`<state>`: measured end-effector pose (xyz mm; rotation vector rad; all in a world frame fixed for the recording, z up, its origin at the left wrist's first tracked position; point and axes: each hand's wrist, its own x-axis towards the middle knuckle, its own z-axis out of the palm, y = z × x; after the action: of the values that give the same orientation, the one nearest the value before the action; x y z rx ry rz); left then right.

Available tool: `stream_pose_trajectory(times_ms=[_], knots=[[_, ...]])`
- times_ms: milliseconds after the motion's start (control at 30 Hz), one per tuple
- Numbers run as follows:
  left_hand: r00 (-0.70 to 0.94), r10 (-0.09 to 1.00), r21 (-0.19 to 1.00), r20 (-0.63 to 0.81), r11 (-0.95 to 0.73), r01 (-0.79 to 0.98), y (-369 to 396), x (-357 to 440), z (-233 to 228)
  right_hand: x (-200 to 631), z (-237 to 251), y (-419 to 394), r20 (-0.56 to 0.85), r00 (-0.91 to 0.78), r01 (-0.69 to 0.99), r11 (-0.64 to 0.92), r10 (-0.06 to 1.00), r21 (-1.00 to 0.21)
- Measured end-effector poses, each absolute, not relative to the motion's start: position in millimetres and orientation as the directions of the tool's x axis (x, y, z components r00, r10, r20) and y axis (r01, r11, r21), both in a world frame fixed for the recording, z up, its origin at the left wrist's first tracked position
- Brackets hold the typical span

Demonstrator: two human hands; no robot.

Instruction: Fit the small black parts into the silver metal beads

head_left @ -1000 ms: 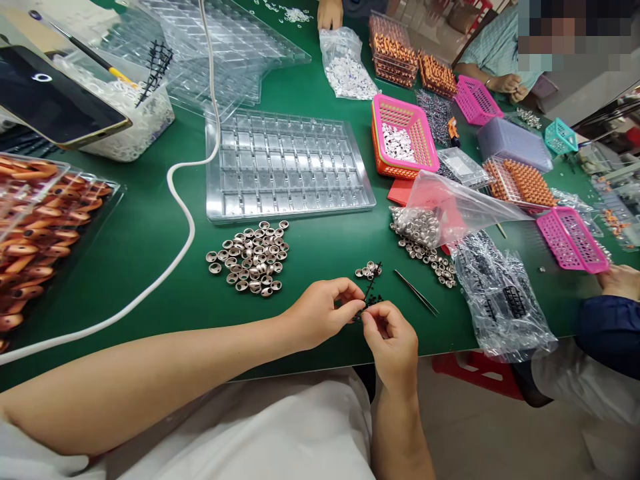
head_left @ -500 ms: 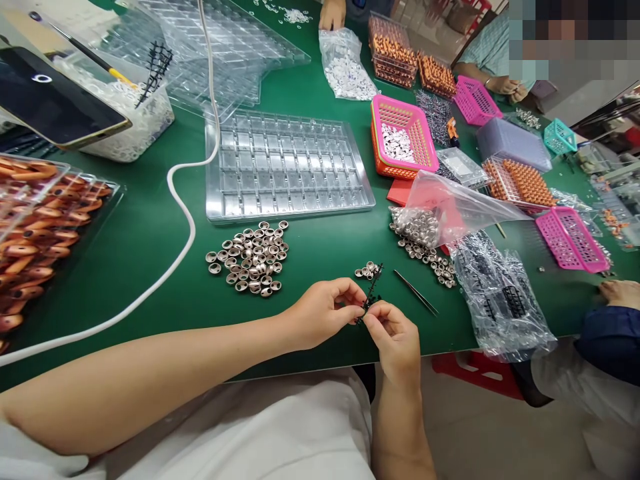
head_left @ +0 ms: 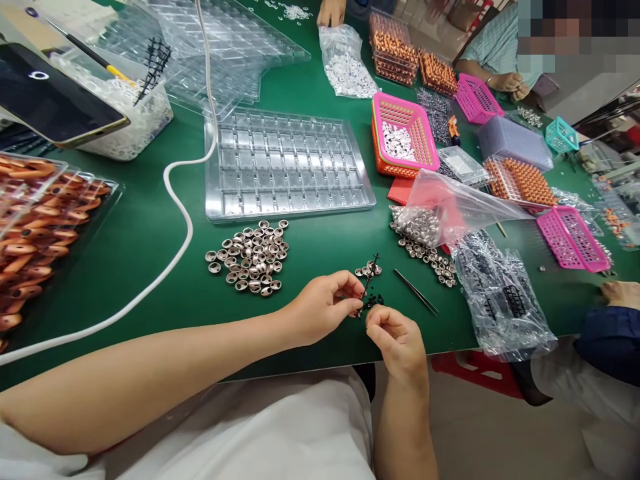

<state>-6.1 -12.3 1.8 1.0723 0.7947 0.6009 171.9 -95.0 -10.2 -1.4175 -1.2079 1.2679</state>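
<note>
My left hand (head_left: pixel 323 308) pinches a thin black plastic sprue (head_left: pixel 369 281) between thumb and fingers, its stem pointing up and away from me. Close by on the right, my right hand (head_left: pixel 400 341) has thumb and forefinger pressed together; whatever is between them is too small to make out. Loose black bits (head_left: pixel 375 300) lie on the green table just beyond the fingertips. Behind the sprue sits a small group of silvery metal rings (head_left: pixel 361 272). Tweezers (head_left: pixel 416 292) rest to the right, and a larger pile of metal rings (head_left: pixel 256 261) lies to the left.
A clear compartment tray (head_left: pixel 290 163) lies ahead, with a white cable (head_left: pixel 187 220) curving past its left side. Pink baskets (head_left: pixel 430 143), a bag of rings (head_left: pixel 420 223) and a bag of black sprues (head_left: pixel 495 300) are on the right. Orange parts (head_left: pixel 40 247) fill trays at left. Co-workers sit around.
My hands have drawn apart: the right hand has moved slightly right and down, off the sprue. The sprue stays in my left hand, and the black bits on the table show more plainly.
</note>
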Motion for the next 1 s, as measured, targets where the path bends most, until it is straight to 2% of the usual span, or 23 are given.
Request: stream_pose_trajectory(times_ms=[67, 167, 267, 367, 533, 633, 767, 1000], knots=[[0.577, 0.771, 0.93, -0.269, 0.365, -0.054, -11.9, -6.0, 0.3, 173.1, -7.7, -94.0, -0.132, 0.093, 0.257, -0.152, 0.987, -0.954], [0.563, 0.782, 0.938, -0.268, 0.346, -0.035, -13.1, -5.4, -2.7, 174.2, -8.5, -91.0, 0.005, 0.165, 0.525, -0.084, 0.986, -0.847], [0.545, 0.793, 0.942, -0.272, 0.336, -0.019, -13.6, -4.9, -4.4, 174.5, -14.2, -88.2, 0.143, 0.11, 0.719, 0.021, 0.984, -0.695], [0.533, 0.795, 0.936, -0.289, 0.351, -0.016, -12.7, -4.6, -4.1, 174.9, -19.9, -87.2, 0.206, 0.06, 0.803, 0.075, 0.977, -0.591], [0.518, 0.799, 0.929, -0.305, 0.369, -0.023, -12.6, -3.3, -5.9, 174.0, -19.7, -89.1, 0.259, 0.054, 0.815, 0.107, 0.964, -0.569], [0.516, 0.803, 0.934, -0.297, 0.356, -0.015, -13.8, -3.1, -7.6, 170.3, -14.2, -91.6, 0.25, 0.084, 0.747, 0.105, 0.965, -0.657], [0.516, 0.809, 0.944, -0.281, 0.33, -0.002, -14.9, -4.0, -6.3, 162.0, -7.8, -93.9, 0.159, 0.132, 0.623, 0.042, 0.978, -0.781], [0.51, 0.818, 0.952, -0.266, 0.307, 0.003, -15.3, -3.5, -3.8, 152.5, -10.8, -94.0, 0.105, 0.186, 0.549, -0.015, 0.977, -0.836]])
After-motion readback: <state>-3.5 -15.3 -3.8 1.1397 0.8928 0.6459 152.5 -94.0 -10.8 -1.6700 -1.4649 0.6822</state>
